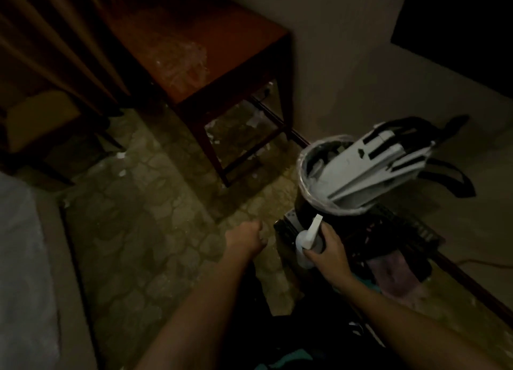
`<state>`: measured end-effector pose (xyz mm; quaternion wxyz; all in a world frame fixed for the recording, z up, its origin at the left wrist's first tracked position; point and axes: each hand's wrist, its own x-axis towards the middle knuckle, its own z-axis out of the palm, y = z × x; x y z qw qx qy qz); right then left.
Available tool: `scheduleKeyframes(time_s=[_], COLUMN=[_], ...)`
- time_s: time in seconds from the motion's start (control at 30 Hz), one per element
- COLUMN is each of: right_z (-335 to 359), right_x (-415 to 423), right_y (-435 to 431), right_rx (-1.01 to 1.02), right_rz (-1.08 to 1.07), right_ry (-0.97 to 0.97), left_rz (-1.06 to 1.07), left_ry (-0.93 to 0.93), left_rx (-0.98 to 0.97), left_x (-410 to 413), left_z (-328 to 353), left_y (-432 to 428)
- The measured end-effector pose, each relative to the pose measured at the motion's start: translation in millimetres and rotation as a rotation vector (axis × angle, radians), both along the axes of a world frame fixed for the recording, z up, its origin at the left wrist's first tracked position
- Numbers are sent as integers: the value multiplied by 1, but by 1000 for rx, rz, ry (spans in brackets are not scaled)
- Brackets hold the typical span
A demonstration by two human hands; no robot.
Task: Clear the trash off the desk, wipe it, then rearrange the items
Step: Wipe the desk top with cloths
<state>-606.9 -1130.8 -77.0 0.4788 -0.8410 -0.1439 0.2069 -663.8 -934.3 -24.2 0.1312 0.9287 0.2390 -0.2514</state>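
Head view, dim room: spray bottle in hand beside a stuffed bin, desk beyond.

Right hand [330, 247], fingers wrapped round a white spray bottle [308, 239], nozzle pointing up and just short of the bin [301, 159]. Left hand [245, 238] is over the floor with its fingers curled in and nothing visible in them. The bin is lined and crammed with white paper bags [383, 161] whose black handles jut out to the right. It stands by a black crate [402, 231], and a purple cloth [388, 272] lies near the right wrist. The brown desk surface [211, 31] is well apart, up and left of the bin, and carries crumpled clear plastic [180, 61]. White scraps [120, 155] are scattered on the patterned floor and under the desk. A chair [36, 120] with a yellow seat is at far left, below a curtain [41, 36].
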Motion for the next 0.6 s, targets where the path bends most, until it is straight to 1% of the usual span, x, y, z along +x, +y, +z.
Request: scheduleKeyframes(time_s=[0.2, 0.37, 0.5, 0.6], right_z=[29, 49, 60, 72], right_x=[2, 8, 12, 18], right_y=[77, 169, 247, 305], right_rx=[78, 155, 168, 194], right_rz=[70, 150, 189, 94], right_ry=[70, 130, 45, -68], left_rz=[172, 278, 322, 339], left_ry=[-57, -114, -147, -165], left_rx=[-6, -15, 3, 11], left_x=[-21, -31, -36, -38], left_z=[23, 31, 39, 46], left_y=[67, 143, 218, 278])
